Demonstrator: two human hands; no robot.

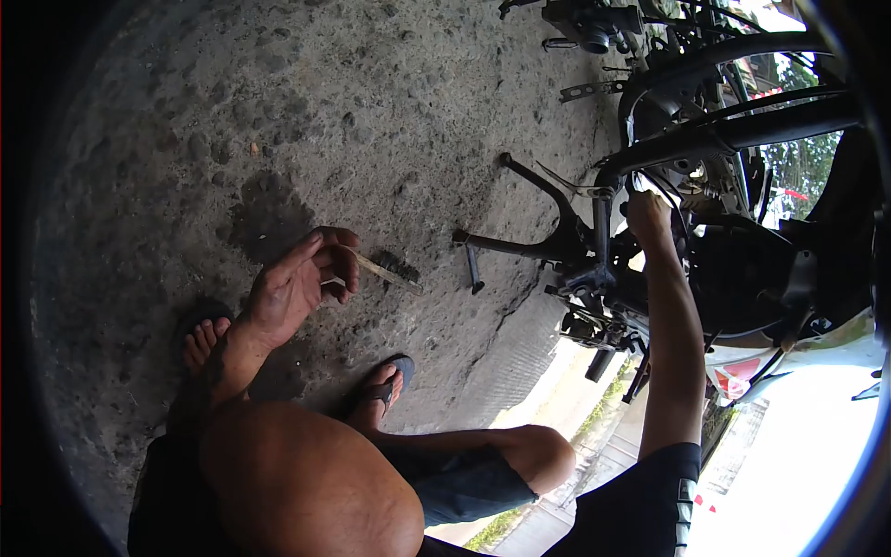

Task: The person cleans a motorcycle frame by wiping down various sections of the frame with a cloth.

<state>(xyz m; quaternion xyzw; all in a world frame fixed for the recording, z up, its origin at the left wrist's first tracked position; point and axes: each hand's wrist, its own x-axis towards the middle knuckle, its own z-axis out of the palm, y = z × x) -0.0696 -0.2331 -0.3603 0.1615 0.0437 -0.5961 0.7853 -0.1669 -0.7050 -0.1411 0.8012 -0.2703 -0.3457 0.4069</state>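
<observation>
- The brush [371, 267] could slip and drop to the rough ground [418, 121]: the left hand [283, 302] is tilted and its grip looks light.
- The right hand [650, 223] could be pinched or scraped, since it reaches in among the hard tubes and tight gaps of the motorcycle [742, 137].
- A push on the frame could rock the motorcycle if its stand [524, 248] bears badly on the uneven ground.
- The brush lies across the left hand's curled fingers, clamped lightly; its bristled end sticks out beyond them, above the ground and well apart from the motorcycle.
- The right hand is at the frame, just beside the stand's upper end; whether its fingers are apart, together or clamped on something, I cannot tell.
</observation>
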